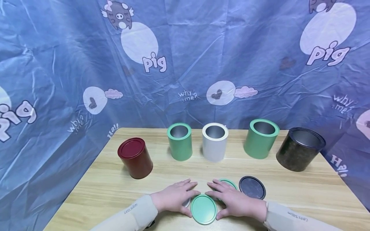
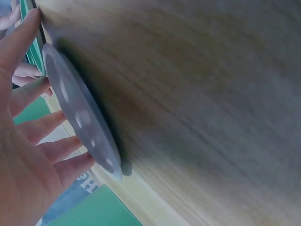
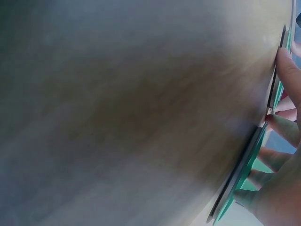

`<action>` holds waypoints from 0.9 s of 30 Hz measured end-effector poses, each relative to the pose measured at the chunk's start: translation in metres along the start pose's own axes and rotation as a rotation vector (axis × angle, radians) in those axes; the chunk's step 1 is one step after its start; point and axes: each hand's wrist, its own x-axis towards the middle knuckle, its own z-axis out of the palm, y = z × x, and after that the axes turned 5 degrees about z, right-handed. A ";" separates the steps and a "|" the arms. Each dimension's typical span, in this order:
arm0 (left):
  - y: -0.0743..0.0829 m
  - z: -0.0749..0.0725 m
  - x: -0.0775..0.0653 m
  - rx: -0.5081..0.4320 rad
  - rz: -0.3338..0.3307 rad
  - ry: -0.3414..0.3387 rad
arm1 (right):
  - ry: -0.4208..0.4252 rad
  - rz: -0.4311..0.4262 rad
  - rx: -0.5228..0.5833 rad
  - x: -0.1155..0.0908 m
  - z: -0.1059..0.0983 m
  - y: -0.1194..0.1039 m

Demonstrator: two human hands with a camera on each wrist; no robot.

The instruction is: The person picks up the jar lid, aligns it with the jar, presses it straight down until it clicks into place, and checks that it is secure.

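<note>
Between the two hands lies a round green lid (image 1: pixel 203 209), flat on the wooden table. My left hand (image 1: pixel 176 197) has its fingers spread, with thumb and forefinger at the lid's left edge. Beneath its palm lies a white lid (image 1: pixel 186 202), mostly covered in the head view; the left wrist view shows it as a pale disc (image 2: pixel 77 113) near the fingers. My right hand (image 1: pixel 235 200) is spread too, thumb and forefinger at the green lid's right edge. Its other fingers lie over a second green lid (image 1: pixel 229 183), partly hidden. A black lid (image 1: pixel 252 187) lies just beyond.
Farther back stand a dark red can (image 1: pixel 136 158) with its top covered, a smaller green can (image 1: pixel 180 147), a white can (image 1: pixel 214 147), a larger green can (image 1: pixel 259 144) and a black can (image 1: pixel 297 154), these four uncovered. A blue printed cloth (image 1: pixel 185 64) hangs behind the table.
</note>
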 end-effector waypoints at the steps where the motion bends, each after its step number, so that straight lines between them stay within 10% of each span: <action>1: 0.000 0.000 0.000 0.000 0.001 0.000 | -0.001 0.003 0.001 0.000 0.000 0.000; 27: 0.000 -0.001 0.001 0.029 -0.001 0.011 | -0.001 0.039 0.032 0.001 0.003 -0.003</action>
